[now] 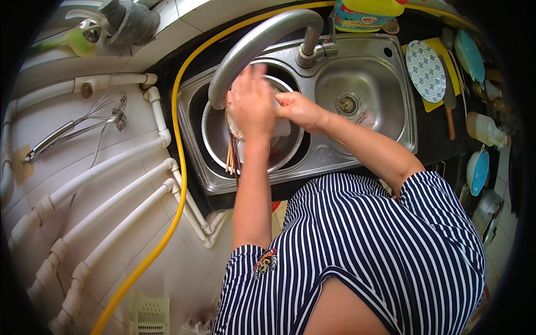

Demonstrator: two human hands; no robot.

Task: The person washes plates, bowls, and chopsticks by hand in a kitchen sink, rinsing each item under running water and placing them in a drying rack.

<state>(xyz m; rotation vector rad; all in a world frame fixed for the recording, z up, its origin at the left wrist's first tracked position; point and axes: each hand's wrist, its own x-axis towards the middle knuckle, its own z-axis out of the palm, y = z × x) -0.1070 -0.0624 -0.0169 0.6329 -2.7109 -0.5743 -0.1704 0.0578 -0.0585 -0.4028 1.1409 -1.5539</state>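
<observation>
My left hand (252, 102) is blurred by motion, with its fingers extended beneath the curved spout of the steel faucet (268, 37). It hides part of what lies below, and any hold is unclear. Close beside it, my right hand (303, 112) grips the edge of a white dish, perhaps a bowl (282, 128), mostly covered by both hands. Under them a round metal basin (296, 154) sits in the left sink bowl. Several chopsticks (230, 157) lean against the basin's near left side, partly behind my left forearm.
The right sink bowl (377, 77) has a drain strainer (347, 104) and a pinkish scrap (367, 119). On the right counter lie a patterned oval plate (425, 71), a wooden-handled knife (449, 113) and an oil bottle (485, 129). A yellow hose (178, 125) skirts the sink's left side.
</observation>
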